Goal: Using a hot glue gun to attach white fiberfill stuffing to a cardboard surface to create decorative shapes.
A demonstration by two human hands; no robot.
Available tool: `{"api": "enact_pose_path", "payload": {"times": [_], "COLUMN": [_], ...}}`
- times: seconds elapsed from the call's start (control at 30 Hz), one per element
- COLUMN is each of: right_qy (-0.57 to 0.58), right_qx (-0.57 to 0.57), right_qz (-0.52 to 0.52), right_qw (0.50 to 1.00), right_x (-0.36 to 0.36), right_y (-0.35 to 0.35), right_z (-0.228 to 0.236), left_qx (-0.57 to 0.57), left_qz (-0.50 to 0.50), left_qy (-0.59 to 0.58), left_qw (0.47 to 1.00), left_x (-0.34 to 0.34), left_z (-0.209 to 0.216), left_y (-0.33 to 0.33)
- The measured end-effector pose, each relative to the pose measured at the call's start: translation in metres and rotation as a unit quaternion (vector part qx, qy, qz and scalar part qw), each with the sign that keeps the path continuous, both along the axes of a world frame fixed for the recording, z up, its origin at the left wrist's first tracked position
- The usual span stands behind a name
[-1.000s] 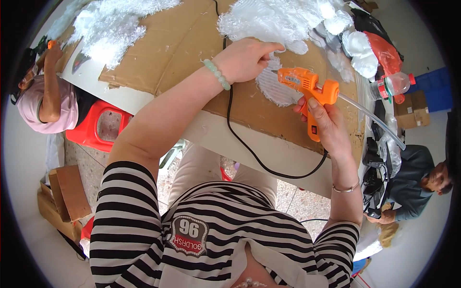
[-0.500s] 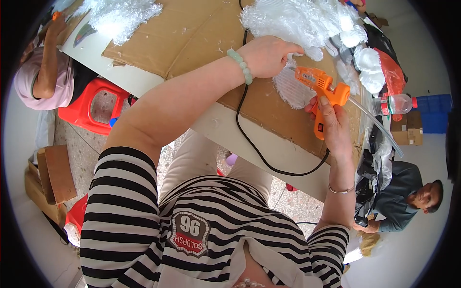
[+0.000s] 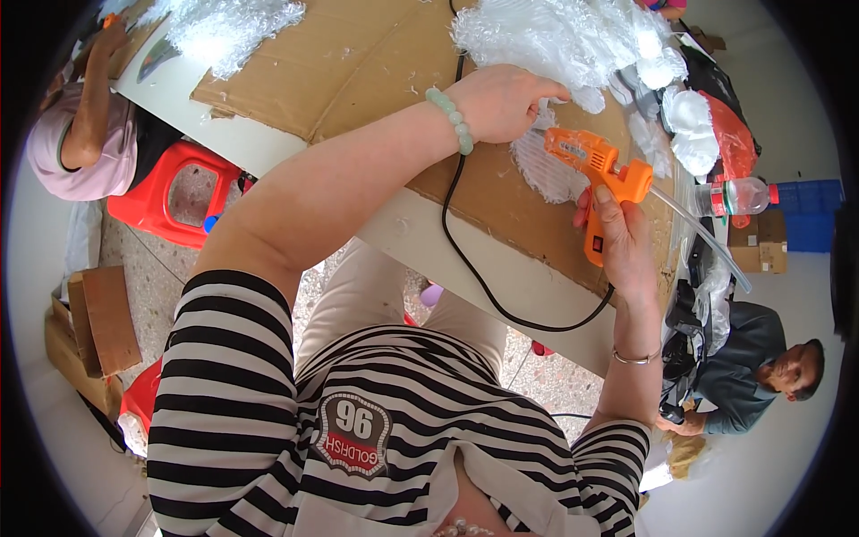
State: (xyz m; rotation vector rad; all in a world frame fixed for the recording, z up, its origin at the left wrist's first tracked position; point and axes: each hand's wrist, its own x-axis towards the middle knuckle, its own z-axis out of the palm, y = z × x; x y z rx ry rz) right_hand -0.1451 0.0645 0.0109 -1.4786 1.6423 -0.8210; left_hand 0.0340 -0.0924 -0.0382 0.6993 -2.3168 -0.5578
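Note:
My right hand is closed round the handle of an orange hot glue gun, its nozzle turned left toward my other hand. A long translucent glue stick sticks out of the gun's back. My left hand reaches across the table, index finger stretched to the right and the other fingers curled down. Those fingers appear to pinch the upper edge of a white ribbed piece, though the fingertips are partly hidden. The piece lies on the brown cardboard, below the gun's nozzle. Fluffy white material is heaped just beyond my left hand.
The gun's black cord loops along the table's near edge. Another white fluffy heap lies far left. A plastic bottle and red bag are at right. One person sits by a red stool; another is lower right.
The glue gun and my right hand have shifted very slightly, the nozzle a little lower and to the left. My left hand stays almost in place.

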Motion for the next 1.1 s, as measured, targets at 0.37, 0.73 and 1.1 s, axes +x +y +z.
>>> {"api": "enact_pose_path", "payload": {"times": [0.37,0.73,1.1], "right_qy": [0.013,-0.097,-0.136], "right_qx": [0.014,-0.026,-0.031], "right_qz": [-0.015,-0.032,-0.076], "right_qw": [1.000,0.994,0.987], "right_x": [-0.002,-0.007,-0.017], "right_y": [0.000,0.023,0.046], "right_z": [0.001,0.012,0.007], "left_qx": [0.001,0.076,-0.008], "left_qz": [-0.003,-0.024,-0.072], "left_qy": [0.003,0.032,0.002], "left_qw": [1.000,0.996,0.997], "left_x": [0.000,0.003,0.001], "left_z": [0.002,0.009,0.009], "left_y": [-0.001,0.001,0.007]}}
